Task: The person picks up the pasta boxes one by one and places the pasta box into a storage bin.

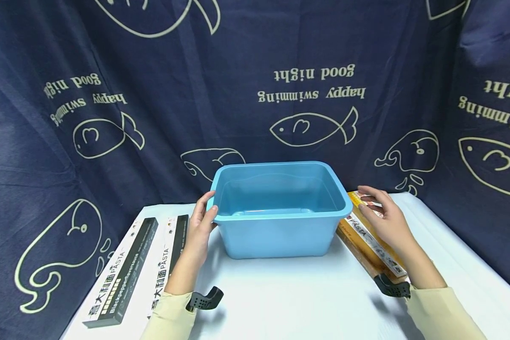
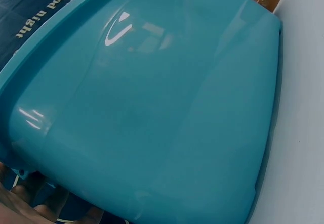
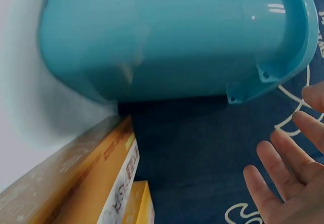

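A blue plastic bin (image 1: 276, 238) stands upright on the white table, and its visible inside holds nothing. My left hand (image 1: 200, 226) grips its left rim, thumb at the front corner and fingers along the outer side. In the left wrist view those fingers (image 2: 53, 201) show at the bin's lower left edge. Just off the right side of the bin, my right hand (image 1: 384, 219) is spread above yellow pasta boxes (image 1: 367, 236). Its fingers (image 3: 276, 163) are extended and apart from the bin in the right wrist view.
Two black-and-white pasta boxes lie on the left: a black pepper flavour box (image 1: 121, 278) and a second pasta box (image 1: 165, 259) partly behind my left forearm. A dark blue curtain (image 1: 246, 104) with fish drawings hangs behind and at both sides of the white table (image 1: 280, 297).
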The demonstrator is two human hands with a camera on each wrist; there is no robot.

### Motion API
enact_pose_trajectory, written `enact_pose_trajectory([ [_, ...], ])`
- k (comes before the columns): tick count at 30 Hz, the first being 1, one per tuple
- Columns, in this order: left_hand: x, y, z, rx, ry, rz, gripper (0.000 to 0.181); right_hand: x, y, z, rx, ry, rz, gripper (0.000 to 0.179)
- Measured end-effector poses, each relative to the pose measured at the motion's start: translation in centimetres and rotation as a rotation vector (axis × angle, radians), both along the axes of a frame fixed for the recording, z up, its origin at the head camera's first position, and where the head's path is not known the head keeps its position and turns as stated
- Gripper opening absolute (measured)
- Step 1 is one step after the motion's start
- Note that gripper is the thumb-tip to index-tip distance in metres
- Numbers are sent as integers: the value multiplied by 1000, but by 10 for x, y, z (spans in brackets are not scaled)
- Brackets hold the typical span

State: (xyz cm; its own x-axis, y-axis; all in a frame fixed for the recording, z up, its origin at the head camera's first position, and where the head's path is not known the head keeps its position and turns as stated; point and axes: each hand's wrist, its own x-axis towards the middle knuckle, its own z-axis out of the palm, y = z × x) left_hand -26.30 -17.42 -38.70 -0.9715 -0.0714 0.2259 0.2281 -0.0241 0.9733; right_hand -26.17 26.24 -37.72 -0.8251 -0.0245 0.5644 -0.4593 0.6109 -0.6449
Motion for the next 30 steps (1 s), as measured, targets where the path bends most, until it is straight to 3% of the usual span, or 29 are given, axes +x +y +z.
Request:
enact_pose_trajectory([
  [15, 0, 0, -1, -2, 5, 4, 45, 14, 23, -22, -21, -81, -98, 44],
  [30, 1, 0, -1, -6, 3, -6, 45, 13, 53, -39, 2, -143, -165, 49],
])
